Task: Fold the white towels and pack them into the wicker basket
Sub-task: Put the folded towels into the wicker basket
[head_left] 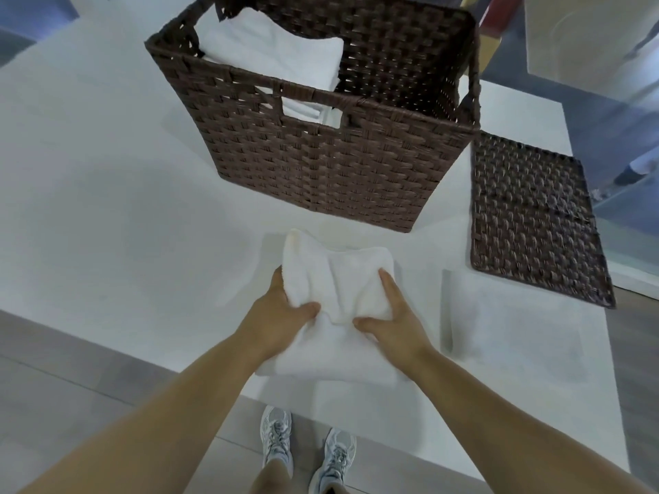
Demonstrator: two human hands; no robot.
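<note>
A white towel (pixel 338 279) lies partly folded on the white table (pixel 107 208), just in front of the dark brown wicker basket (pixel 321 165). My left hand (pixel 281 311) grips the towel's left side, thumb on top and fingers under the raised fold. My right hand (pixel 392 315) grips its right side, thumb and forefinger spread over the cloth. The folded half is lifted off the lower layer. Inside the basket, at its left, lies a stack of folded white towels (pixel 278 55).
The basket's flat wicker lid (pixel 531 215) lies on the table to the right. Another flat white towel (pixel 513 315) lies at the near right. The table's near edge runs just under my forearms, with my shoes (pixel 306 447) on the floor below. A person's legs stand far right.
</note>
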